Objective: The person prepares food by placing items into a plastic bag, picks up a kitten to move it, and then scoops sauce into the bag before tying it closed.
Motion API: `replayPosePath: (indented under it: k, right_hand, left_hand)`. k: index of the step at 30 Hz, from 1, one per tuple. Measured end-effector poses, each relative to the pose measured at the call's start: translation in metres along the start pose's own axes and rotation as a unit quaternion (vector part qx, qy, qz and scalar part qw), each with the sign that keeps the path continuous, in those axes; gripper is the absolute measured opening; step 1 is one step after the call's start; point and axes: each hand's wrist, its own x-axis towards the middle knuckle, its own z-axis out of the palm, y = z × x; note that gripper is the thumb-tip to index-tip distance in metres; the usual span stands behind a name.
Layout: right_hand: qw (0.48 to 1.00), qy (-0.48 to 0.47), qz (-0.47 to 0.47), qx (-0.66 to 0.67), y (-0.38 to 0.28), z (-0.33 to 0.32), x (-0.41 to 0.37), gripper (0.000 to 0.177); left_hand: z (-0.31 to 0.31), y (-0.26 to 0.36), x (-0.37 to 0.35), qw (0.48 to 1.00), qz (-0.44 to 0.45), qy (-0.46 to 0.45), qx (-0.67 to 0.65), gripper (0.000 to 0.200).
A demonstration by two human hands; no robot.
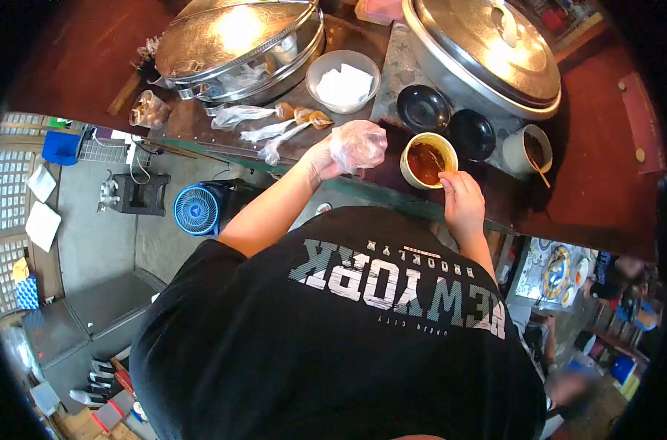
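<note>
I see my right hand (462, 202), fingertips bunched at the rim of a round yellow cup of brown sauce (427, 160); I cannot tell its grip. A crumpled clear plastic glove hides my left hand (355, 147), its fingers unreadable. The cup stands on a dark wooden counter (605, 191), with grey floor (91, 242) below.

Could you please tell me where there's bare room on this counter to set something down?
Free: red counter right of the white cup; dark wood left of the steamer. Crowded: around the sauce cup, among black bowls.
</note>
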Motion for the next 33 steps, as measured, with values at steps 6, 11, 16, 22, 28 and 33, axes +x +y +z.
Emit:
replayPosePath:
  k: [6,11,16,22,28,33]
  right_hand:
    - [0.998,0.042,0.039,0.031,-0.005,-0.01,-0.009,0.008]
    - [0.994,0.066,0.069,0.056,-0.01,-0.01,-0.014,0.007]
    - [0.985,0.097,0.114,0.086,-0.01,-0.009,-0.016,0.009]
    - [0.831,0.241,0.34,0.369,0.011,0.008,-0.027,0.021]
    - [0.687,0.311,0.389,0.529,0.028,0.016,-0.033,0.017]
    - [0.667,0.313,0.41,0.537,0.03,0.017,-0.037,0.017]
  left_hand:
    - [-0.015,-0.005,0.012,0.995,-0.028,-0.013,-0.099,0.029]
    - [-0.01,-0.01,0.016,0.984,-0.037,-0.063,-0.165,0.031]
    - [-0.015,-0.012,0.023,0.987,-0.059,-0.068,-0.136,0.035]
    - [-0.007,-0.011,0.019,0.99,-0.043,-0.076,-0.107,0.039]
    - [-0.015,-0.016,0.021,0.991,-0.055,-0.052,-0.106,0.04]
    - [-0.012,-0.018,0.02,0.991,-0.066,-0.05,-0.105,0.04]
